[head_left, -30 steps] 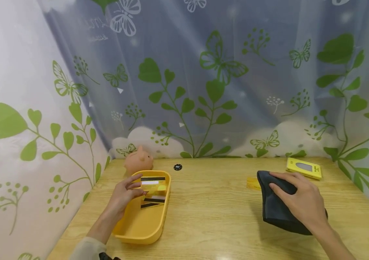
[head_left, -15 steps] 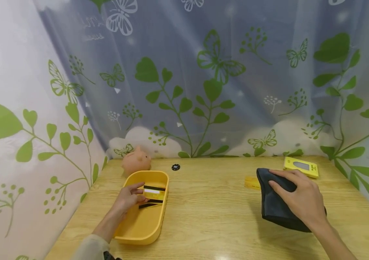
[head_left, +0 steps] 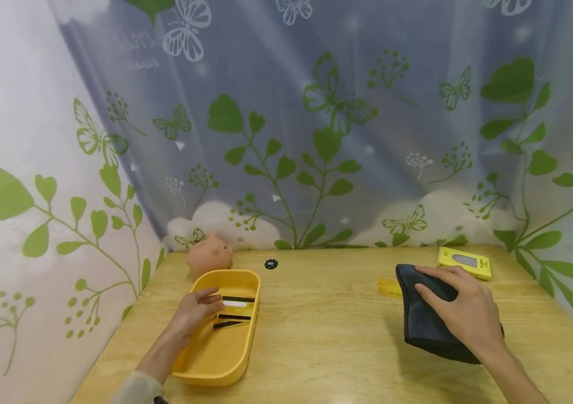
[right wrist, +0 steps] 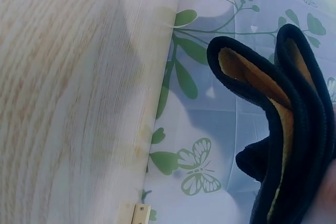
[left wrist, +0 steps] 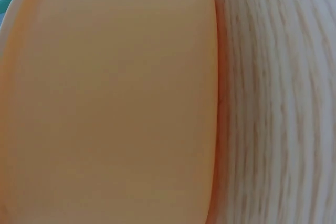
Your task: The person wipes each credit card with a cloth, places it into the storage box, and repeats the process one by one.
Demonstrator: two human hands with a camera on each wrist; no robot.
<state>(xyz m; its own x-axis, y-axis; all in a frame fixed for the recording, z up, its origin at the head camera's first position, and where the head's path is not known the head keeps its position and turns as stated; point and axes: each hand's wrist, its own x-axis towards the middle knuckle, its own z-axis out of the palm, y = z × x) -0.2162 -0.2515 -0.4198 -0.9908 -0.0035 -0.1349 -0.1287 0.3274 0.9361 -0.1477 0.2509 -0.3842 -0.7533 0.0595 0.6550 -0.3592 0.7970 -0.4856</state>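
My left hand (head_left: 193,314) is inside the yellow tray (head_left: 216,379), its fingertips beside the left edge of a yellow card (head_left: 238,304) with a black stripe and a white strip. The fingers look loosely extended; contact with the card is too small to tell. Nearer in the same tray lie more striped cards (head_left: 234,318). On the right, thumb and fingers of my right hand (head_left: 468,306) grip a dark cloth pouch (head_left: 425,325) above the table. Its tan lining shows between dark folds (right wrist: 252,72) in the right wrist view. The left wrist view shows only the tray wall (left wrist: 115,98) and table.
Behind the tray sits a pink piggy bank (head_left: 209,253), with a black poker chip (head_left: 271,264) to its right. A yellow card (head_left: 389,287) lies partly behind the pouch. At the back right is a yellow box (head_left: 465,262). A patterned curtain (head_left: 266,168) borders the wooden table (head_left: 327,336).
The card my left hand was holding has come down into the tray, and the fingers have shifted slightly left of it. My right hand keeps the pouch nearly still.
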